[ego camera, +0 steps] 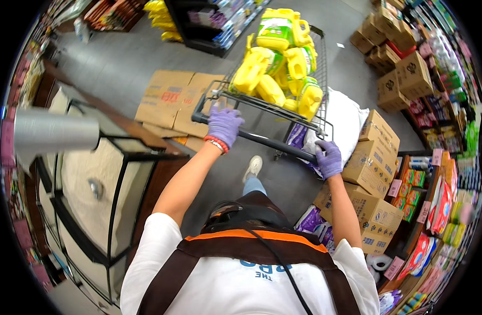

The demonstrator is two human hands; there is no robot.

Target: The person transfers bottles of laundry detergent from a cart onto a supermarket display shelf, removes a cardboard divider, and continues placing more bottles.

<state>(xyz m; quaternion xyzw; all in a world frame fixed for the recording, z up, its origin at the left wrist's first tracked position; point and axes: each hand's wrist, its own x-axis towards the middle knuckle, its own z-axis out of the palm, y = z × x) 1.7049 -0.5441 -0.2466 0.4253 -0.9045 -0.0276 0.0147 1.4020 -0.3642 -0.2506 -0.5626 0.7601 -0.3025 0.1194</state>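
A wire shopping cart stands in front of me, piled with yellow plastic jugs that bear green labels; some lie on their sides. Its dark handlebar runs across the view at a slant. Near the bar's left end, my left hand, in a purple glove with a red beaded bracelet at the wrist, is closed around it. My right hand, gloved in purple too, grips the right end of the bar.
Flattened cardboard lies on the floor left of the cart. At the right are a white sack, stacked cartons and stocked shelves. A framed bin of pale grains and a plastic bag roll stand at the left.
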